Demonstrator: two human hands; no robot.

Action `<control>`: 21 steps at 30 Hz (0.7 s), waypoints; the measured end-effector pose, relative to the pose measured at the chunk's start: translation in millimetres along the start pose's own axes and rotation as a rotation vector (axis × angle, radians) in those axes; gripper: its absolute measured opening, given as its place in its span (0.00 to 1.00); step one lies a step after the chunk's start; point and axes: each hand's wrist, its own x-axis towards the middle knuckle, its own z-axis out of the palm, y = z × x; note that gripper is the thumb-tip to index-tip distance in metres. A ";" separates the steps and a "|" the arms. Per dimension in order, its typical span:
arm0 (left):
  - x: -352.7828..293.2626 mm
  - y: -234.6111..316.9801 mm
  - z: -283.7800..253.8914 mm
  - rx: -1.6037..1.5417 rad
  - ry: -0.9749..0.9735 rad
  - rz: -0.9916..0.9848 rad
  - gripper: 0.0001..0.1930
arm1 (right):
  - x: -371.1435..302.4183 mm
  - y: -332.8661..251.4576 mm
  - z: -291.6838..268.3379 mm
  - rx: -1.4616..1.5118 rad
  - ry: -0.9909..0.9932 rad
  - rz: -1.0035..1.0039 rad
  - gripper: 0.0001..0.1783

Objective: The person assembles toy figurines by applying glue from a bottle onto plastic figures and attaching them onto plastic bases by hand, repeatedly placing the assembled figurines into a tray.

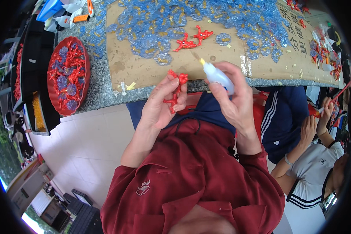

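Red plastic figure, glossy, branching limbs: sat roughly upright, pinched in my left hand. Squeeze bottle, whitish, yellow collar, thin nozzle: lay tilted in my right hand, nozzle up-left, apart from the figure.

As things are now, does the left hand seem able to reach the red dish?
Probably yes: the red dish is to the left of the left hand, with nothing seen standing between them. But that hand holds a red figure, which may hinder grasping.
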 end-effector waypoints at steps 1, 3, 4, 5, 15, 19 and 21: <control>-1.7 0.4 0.3 -0.118 -0.028 -0.052 0.08 | -5.2 -1.6 -1.9 0.019 0.067 0.023 0.20; -3.5 0.1 -3.5 -0.168 -0.100 -0.072 0.10 | -11.9 -5.8 -10.2 -0.050 0.040 -0.044 0.20; -3.6 -1.8 -1.0 -0.215 -0.085 -0.074 0.10 | -14.4 -7.5 -13.6 -0.126 0.043 -0.127 0.20; -3.4 -3.6 0.4 -0.261 -0.070 -0.076 0.10 | -15.6 -8.1 -15.2 -0.203 0.045 -0.210 0.20; -3.1 -10.0 -4.6 -0.329 -0.135 -0.081 0.09 | -13.2 -8.3 -15.5 -0.260 0.034 -0.295 0.20; -3.1 -9.3 -2.7 -0.313 -0.130 -0.080 0.09 | -12.6 -7.2 -14.4 -0.277 0.030 -0.313 0.20; -3.4 -9.0 -1.6 -0.303 -0.135 -0.079 0.09 | -13.4 -8.1 -10.7 -0.213 0.068 -0.237 0.18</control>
